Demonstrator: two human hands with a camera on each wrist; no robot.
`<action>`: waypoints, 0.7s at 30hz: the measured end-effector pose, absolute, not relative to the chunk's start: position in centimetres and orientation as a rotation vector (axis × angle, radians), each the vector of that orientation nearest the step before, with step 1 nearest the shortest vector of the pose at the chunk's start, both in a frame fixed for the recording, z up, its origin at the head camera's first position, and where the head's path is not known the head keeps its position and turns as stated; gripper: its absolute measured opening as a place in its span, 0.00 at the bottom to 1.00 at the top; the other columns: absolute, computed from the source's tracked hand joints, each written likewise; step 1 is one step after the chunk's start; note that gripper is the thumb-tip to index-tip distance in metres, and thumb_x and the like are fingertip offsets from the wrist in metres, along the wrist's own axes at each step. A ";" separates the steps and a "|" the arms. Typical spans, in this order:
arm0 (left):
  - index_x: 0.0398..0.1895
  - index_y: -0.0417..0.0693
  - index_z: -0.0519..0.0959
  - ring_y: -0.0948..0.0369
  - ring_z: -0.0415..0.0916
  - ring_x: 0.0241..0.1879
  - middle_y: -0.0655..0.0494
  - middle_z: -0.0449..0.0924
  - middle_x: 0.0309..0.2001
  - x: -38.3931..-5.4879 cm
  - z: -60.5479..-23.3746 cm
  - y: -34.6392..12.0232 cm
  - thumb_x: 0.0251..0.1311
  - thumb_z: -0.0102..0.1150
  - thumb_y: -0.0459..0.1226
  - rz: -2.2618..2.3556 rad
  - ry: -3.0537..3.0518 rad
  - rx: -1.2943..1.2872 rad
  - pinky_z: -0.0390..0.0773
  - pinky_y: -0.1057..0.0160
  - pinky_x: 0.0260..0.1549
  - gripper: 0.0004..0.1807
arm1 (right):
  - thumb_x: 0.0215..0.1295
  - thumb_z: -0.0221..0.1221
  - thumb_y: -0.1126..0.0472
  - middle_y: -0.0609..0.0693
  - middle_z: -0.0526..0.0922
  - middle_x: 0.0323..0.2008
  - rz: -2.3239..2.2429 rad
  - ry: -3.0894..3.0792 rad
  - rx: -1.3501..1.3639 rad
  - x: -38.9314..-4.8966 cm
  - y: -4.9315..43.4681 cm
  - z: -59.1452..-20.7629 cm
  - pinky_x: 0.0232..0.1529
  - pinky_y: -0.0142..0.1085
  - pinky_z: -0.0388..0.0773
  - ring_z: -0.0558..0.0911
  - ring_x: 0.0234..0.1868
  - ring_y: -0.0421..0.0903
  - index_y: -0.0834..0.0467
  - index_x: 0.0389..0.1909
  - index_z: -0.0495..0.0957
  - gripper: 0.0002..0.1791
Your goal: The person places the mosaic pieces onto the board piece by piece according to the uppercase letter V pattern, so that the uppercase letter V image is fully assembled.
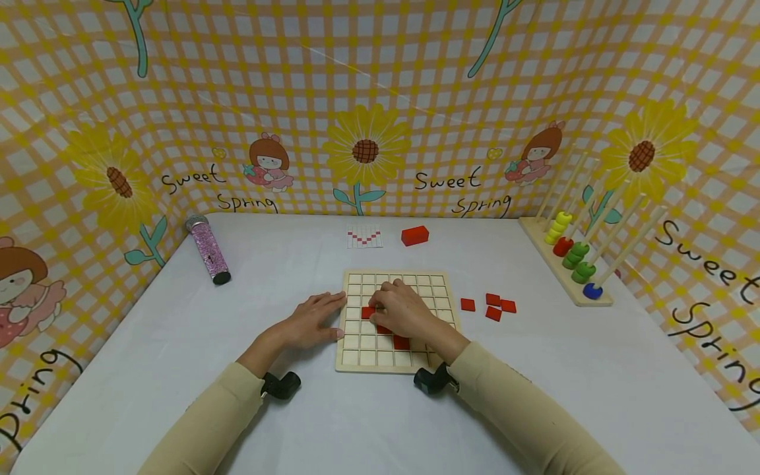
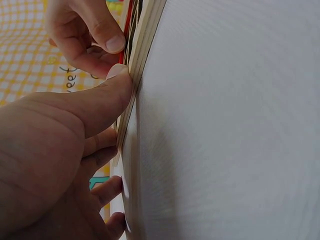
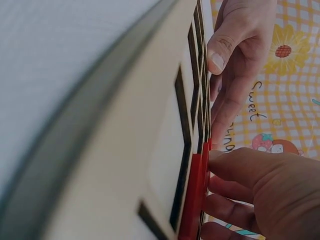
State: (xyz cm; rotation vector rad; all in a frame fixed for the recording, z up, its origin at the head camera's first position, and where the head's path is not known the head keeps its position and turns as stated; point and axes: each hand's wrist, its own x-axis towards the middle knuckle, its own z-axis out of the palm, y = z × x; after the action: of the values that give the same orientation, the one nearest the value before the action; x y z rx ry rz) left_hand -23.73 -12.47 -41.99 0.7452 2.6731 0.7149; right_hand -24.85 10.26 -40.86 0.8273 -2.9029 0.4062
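A square wooden grid board (image 1: 351, 359) lies flat on the white table. My left hand (image 1: 311, 322) is at its left edge, fingers fairly straight, fingertips and thumb touching the rim. Above the grid, my right hand (image 1: 404, 310) bends its fingers down, with thumb and index fingertips at a red square tile (image 1: 367, 313) in the left part. Two more tiles continue diagonally: one partly under the hand, then a lower red tile (image 1: 401, 342). The right wrist view shows red tile edges (image 3: 192, 200) beside the right thumb. Several loose red tiles (image 1: 493, 314) lie right of the board.
Behind the board are a small pattern card (image 1: 365, 237) with red squares in a V and a red block (image 1: 415, 235). A glittery pink microphone (image 1: 209, 251) lies at the left. On the right stands a wooden peg rack (image 1: 594, 297) with coloured beads. Patterned cloth surrounds the table.
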 end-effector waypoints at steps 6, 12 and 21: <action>0.74 0.49 0.53 0.45 0.41 0.74 0.54 0.48 0.75 -23.8 -42.1 -12.5 0.63 0.56 0.47 0.722 2.672 0.760 0.47 0.37 0.67 0.38 | 0.54 0.66 0.53 0.48 0.81 0.35 0.406 -2.900 0.816 -24.8 10.3 -40.9 0.36 0.34 0.68 0.71 0.35 0.44 0.55 0.38 0.84 0.13; 0.73 0.49 0.53 0.45 0.41 0.74 0.53 0.48 0.75 -23.7 -42.0 -12.4 0.63 0.56 0.47 0.733 2.668 0.753 0.47 0.36 0.66 0.38 | 0.56 0.65 0.54 0.48 0.82 0.36 0.424 -2.873 0.803 -24.5 10.7 -40.3 0.39 0.35 0.69 0.72 0.37 0.45 0.55 0.40 0.84 0.13; 0.74 0.47 0.53 0.44 0.41 0.74 0.52 0.48 0.75 -23.8 -42.1 -12.6 0.63 0.56 0.47 0.725 2.671 0.773 0.47 0.37 0.67 0.39 | 0.55 0.66 0.56 0.48 0.80 0.35 0.463 -2.827 0.747 -23.3 13.0 -39.2 0.41 0.37 0.69 0.71 0.39 0.46 0.57 0.41 0.83 0.14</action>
State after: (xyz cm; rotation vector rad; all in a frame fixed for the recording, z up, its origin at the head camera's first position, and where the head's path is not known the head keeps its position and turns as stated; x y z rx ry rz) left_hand -23.77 -12.56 -42.10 0.7729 2.6706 0.7248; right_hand -23.32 13.01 -39.22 0.7471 -2.8270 0.4635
